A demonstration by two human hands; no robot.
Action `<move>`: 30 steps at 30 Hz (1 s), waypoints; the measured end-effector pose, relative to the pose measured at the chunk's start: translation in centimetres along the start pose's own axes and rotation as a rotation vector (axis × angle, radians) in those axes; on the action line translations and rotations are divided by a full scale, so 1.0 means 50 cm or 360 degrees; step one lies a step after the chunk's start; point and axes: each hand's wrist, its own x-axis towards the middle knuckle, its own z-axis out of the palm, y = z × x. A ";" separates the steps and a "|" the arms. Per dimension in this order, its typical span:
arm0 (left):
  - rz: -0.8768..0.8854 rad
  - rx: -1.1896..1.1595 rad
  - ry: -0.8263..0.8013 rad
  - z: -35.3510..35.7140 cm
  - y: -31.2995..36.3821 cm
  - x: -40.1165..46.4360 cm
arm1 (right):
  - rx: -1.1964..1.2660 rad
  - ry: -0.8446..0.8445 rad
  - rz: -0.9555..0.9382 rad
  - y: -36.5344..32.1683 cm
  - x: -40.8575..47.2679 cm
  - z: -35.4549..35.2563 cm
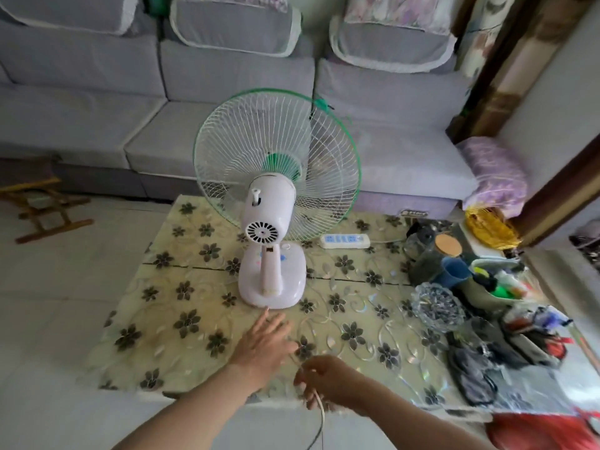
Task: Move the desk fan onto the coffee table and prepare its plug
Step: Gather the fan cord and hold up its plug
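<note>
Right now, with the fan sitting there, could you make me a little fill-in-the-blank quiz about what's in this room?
1. The desk fan stands on the coffee table, its grille facing the ____.
2. The rim of the fan's grille is coloured ____.
3. The white power strip lies to the ____ of the fan's base.
4. The cord is held in the person's ____ hand, while the left hand lies open.

Missing words: sofa; green; right; right

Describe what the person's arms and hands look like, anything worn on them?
Both forearms are bare as far as the frame shows: no sleeves in view. The left hand and right hand have no gloves, and no watch or bracelet shows at either wrist. Motion blur hides any rings.
</note>
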 end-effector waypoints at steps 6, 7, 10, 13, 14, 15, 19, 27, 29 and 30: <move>-0.0076 0.0103 -0.0036 -0.136 0.095 -0.063 | -0.0158 -0.0063 -0.0022 -0.075 -0.133 -0.048; -0.0154 0.0141 -0.0047 -0.155 0.082 -0.075 | -0.0096 -0.0138 0.0028 -0.080 -0.154 -0.052; -0.0388 0.0197 -0.0042 -0.174 0.032 -0.097 | -0.0213 -0.0319 0.0129 -0.070 -0.202 -0.049; -0.0613 0.0252 -0.0039 -0.201 -0.003 -0.107 | -0.0280 -0.0195 0.0073 -0.044 -0.243 -0.049; -0.0595 0.0262 -0.0057 -0.206 0.006 -0.111 | -0.0227 -0.0109 0.0075 -0.038 -0.258 -0.050; -0.0511 0.0219 -0.0029 -0.215 0.032 -0.116 | -0.0205 -0.0041 0.0068 -0.037 -0.272 -0.051; 0.0177 0.0000 0.0292 -0.277 0.184 -0.141 | -0.0388 0.0319 -0.0082 -0.081 -0.305 -0.039; 0.0027 0.0529 0.0227 -0.430 0.195 -0.182 | -0.0934 0.0553 -0.0072 -0.135 -0.383 -0.105; -0.0077 0.0595 0.0208 -0.437 0.166 -0.192 | -0.1056 0.0626 -0.0014 -0.121 -0.419 -0.128; -0.0155 0.0619 0.0176 -0.440 0.152 -0.196 | -0.1108 0.0682 0.0014 -0.115 -0.438 -0.140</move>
